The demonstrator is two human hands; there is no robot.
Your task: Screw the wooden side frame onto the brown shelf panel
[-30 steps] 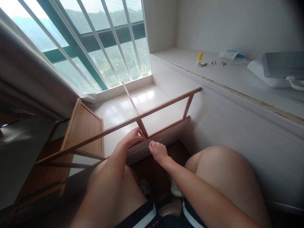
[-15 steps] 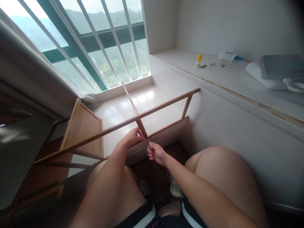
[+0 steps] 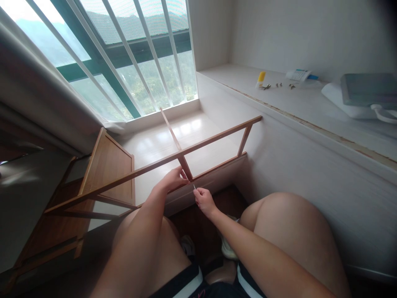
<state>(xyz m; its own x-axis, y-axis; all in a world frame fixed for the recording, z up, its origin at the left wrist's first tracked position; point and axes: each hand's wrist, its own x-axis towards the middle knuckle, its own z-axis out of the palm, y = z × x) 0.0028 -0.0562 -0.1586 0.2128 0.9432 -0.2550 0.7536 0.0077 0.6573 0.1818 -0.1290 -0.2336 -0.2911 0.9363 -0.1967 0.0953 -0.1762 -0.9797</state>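
Observation:
A wooden frame [image 3: 155, 164] of thin brown bars lies tilted in front of me, with a cross slat [image 3: 174, 138] running toward the window. My left hand [image 3: 172, 179] is closed on the joint where the slat meets the long bar. Just below that joint my right hand [image 3: 203, 198] pinches a thin metal tool [image 3: 194, 186], its tip pointing up at the joint. A wooden panel [image 3: 107, 165] of the same piece stands at the left.
A white ledge [image 3: 294, 103] at the right carries a small yellow-capped bottle [image 3: 260, 78], several loose screws [image 3: 277, 85], a tube [image 3: 299, 75] and a grey pad on a white cushion [image 3: 369, 93]. The barred window [image 3: 130, 54] and a curtain [image 3: 37, 99] are ahead. My bare knees fill the foreground.
My right hand has turned slightly at the wrist and shifted a little with the thin tool under the joint. My left hand and the frame have stayed put.

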